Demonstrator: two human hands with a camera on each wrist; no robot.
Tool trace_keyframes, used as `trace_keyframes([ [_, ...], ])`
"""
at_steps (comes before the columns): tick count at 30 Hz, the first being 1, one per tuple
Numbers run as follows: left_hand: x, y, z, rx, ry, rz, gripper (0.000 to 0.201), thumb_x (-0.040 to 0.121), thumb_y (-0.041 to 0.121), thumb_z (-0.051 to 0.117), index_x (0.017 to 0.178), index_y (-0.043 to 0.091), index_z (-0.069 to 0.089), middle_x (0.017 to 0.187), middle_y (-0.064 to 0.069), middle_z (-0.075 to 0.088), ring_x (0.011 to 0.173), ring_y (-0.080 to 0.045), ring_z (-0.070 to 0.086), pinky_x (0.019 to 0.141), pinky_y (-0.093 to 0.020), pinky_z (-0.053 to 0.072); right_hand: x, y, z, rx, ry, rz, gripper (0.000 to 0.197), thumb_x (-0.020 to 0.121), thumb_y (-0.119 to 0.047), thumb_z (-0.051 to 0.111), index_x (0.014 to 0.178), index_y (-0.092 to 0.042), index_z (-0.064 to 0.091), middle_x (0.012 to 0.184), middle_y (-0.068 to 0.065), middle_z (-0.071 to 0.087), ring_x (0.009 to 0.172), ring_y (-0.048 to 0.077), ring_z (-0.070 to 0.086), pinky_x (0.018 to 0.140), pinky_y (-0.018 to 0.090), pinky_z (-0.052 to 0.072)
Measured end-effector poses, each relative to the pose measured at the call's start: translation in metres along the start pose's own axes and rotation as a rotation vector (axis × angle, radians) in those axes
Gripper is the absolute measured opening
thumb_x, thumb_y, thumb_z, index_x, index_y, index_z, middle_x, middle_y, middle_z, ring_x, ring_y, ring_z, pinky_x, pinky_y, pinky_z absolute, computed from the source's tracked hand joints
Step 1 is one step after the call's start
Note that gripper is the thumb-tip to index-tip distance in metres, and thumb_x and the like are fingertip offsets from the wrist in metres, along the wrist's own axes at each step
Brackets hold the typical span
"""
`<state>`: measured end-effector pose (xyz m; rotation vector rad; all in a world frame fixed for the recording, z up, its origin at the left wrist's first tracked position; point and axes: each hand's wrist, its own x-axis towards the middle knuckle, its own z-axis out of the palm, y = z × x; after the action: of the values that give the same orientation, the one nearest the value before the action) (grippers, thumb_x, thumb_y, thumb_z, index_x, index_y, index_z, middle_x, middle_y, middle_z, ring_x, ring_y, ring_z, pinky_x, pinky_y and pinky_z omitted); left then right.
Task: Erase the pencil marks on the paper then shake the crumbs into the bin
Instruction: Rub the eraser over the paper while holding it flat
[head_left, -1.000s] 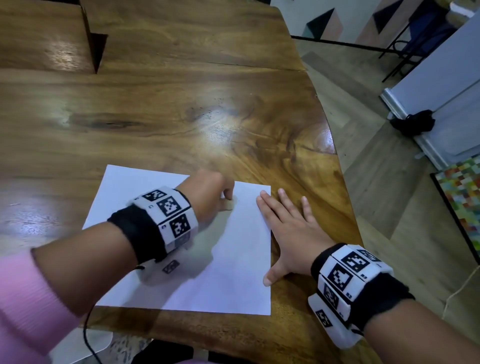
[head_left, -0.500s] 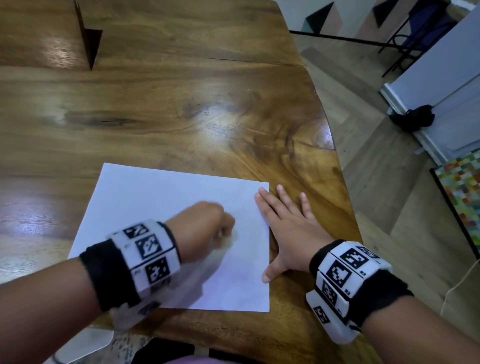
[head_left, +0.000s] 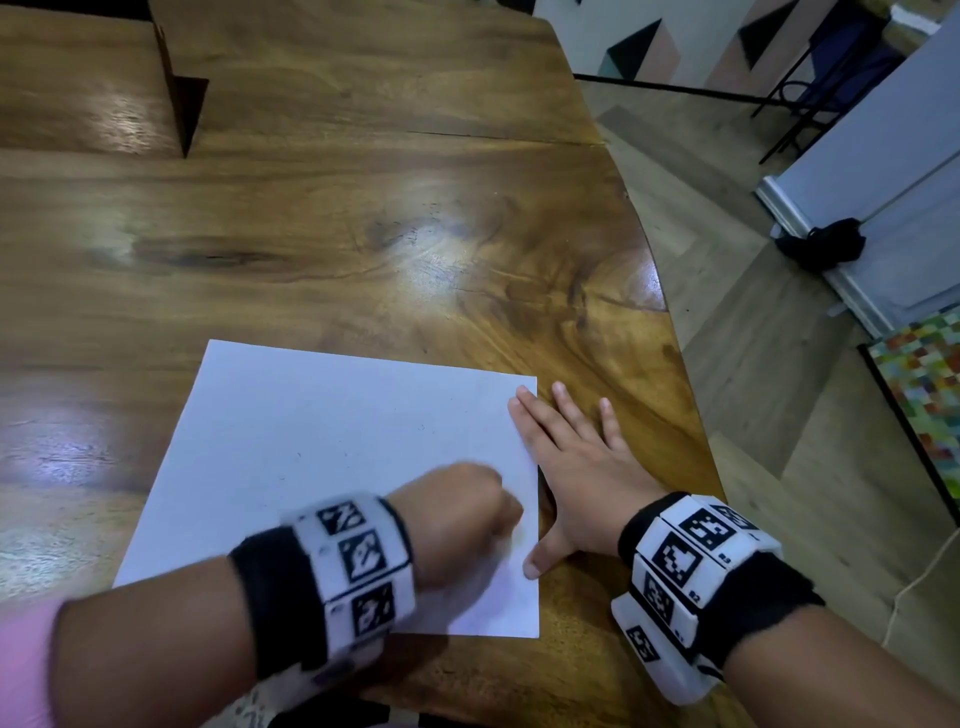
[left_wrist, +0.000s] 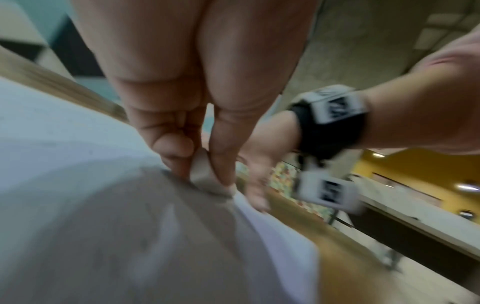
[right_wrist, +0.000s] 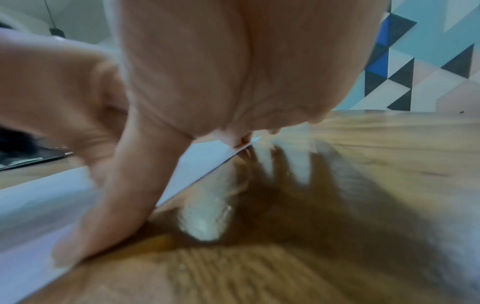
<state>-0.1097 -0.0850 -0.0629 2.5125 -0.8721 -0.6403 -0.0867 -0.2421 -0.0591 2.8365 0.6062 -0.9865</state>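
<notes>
A white sheet of paper (head_left: 322, 457) lies on the wooden table (head_left: 363, 234) near its front edge, with a few tiny dark specks on it. My left hand (head_left: 457, 514) is curled into a fist over the paper's lower right part and pinches a small white eraser (left_wrist: 203, 174) between thumb and fingers, its tip down on the sheet. My right hand (head_left: 576, 462) lies flat with fingers spread along the paper's right edge, index finger and thumb on the sheet (right_wrist: 46, 197). No bin is in view.
The table's curved right edge (head_left: 670, 332) drops to a wood-look floor. A dark wedge-shaped notch (head_left: 182, 104) shows at the table's back left. A colourful mat (head_left: 930, 395), a black item (head_left: 826, 244) and chair legs lie off to the right.
My left hand with the eraser has slid back toward me and rightward across the paper, from the sheet's upper middle to its lower right. The right hand has stayed flat on the edge.
</notes>
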Motion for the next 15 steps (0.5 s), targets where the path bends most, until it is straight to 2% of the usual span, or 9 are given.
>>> trace_keyframes([
  [2, -0.018, 0.000, 0.007, -0.042, -0.073, 0.055, 0.018, 0.081, 0.021, 0.050, 0.084, 0.014, 0.066, 0.091, -0.008, 0.062, 0.084, -0.025, 0.059, 0.071, -0.030, 0.046, 0.000, 0.000, 0.000, -0.004, 0.003, 0.000, 0.147, 0.052, -0.066, 0.077, 0.143, -0.022, -0.030, 0.151, -0.011, -0.036, 0.133, 0.015, -0.040, 0.111, 0.053, -0.021],
  [4, -0.016, -0.003, 0.005, -0.059, -0.111, 0.064, 0.014, 0.080, 0.019, 0.054, 0.085, 0.016, 0.068, 0.092, -0.005, 0.062, 0.084, -0.022, 0.060, 0.069, -0.025, 0.043, 0.000, 0.000, 0.001, -0.005, 0.002, 0.000, 0.147, 0.052, -0.066, 0.077, 0.143, -0.021, -0.030, 0.151, -0.010, -0.036, 0.133, 0.015, -0.040, 0.111, 0.053, -0.021],
  [7, 0.013, -0.003, -0.004, 0.002, 0.007, -0.017, 0.015, 0.082, 0.015, 0.055, 0.093, 0.014, 0.064, 0.095, -0.007, 0.057, 0.091, -0.025, 0.057, 0.072, -0.028, 0.037, 0.000, 0.000, 0.001, 0.002, 0.002, -0.002, 0.149, 0.050, -0.066, 0.077, 0.144, -0.021, -0.029, 0.151, -0.010, -0.035, 0.134, 0.015, -0.040, 0.111, 0.052, -0.021],
  [9, 0.023, -0.001, -0.007, 0.021, 0.076, -0.065, 0.014, 0.084, 0.012, 0.053, 0.095, 0.012, 0.061, 0.089, -0.006, 0.049, 0.091, -0.027, 0.057, 0.072, -0.030, 0.038, 0.000, 0.000, 0.000, 0.003, 0.000, -0.004, 0.149, 0.050, -0.067, 0.077, 0.144, -0.021, -0.029, 0.151, -0.011, -0.036, 0.133, 0.015, -0.041, 0.110, 0.052, -0.022],
  [12, 0.000, 0.006, 0.005, 0.017, -0.006, 0.018, 0.014, 0.084, 0.017, 0.050, 0.085, 0.012, 0.063, 0.082, -0.002, 0.050, 0.084, -0.025, 0.058, 0.070, -0.031, 0.042, 0.000, 0.000, 0.000, 0.009, -0.010, -0.004, 0.149, 0.050, -0.066, 0.078, 0.143, -0.021, -0.030, 0.150, -0.012, -0.036, 0.133, 0.015, -0.041, 0.110, 0.052, -0.022],
  [13, -0.010, 0.008, 0.009, -0.008, -0.050, 0.054, 0.014, 0.083, 0.020, 0.051, 0.081, 0.013, 0.063, 0.080, 0.000, 0.049, 0.080, -0.024, 0.058, 0.067, -0.028, 0.040, -0.001, 0.000, 0.000, 0.009, -0.011, -0.004, 0.149, 0.051, -0.067, 0.077, 0.143, -0.021, -0.030, 0.150, -0.012, -0.037, 0.133, 0.015, -0.041, 0.110, 0.052, -0.022],
  [15, -0.020, 0.003, 0.012, -0.047, -0.109, 0.082, 0.014, 0.083, 0.020, 0.053, 0.085, 0.014, 0.066, 0.081, 0.003, 0.046, 0.081, -0.024, 0.058, 0.065, -0.023, 0.033, -0.001, 0.000, 0.000, 0.007, -0.008, -0.004, 0.148, 0.051, -0.067, 0.077, 0.143, -0.021, -0.030, 0.150, -0.011, -0.037, 0.132, 0.015, -0.042, 0.111, 0.053, -0.022],
])
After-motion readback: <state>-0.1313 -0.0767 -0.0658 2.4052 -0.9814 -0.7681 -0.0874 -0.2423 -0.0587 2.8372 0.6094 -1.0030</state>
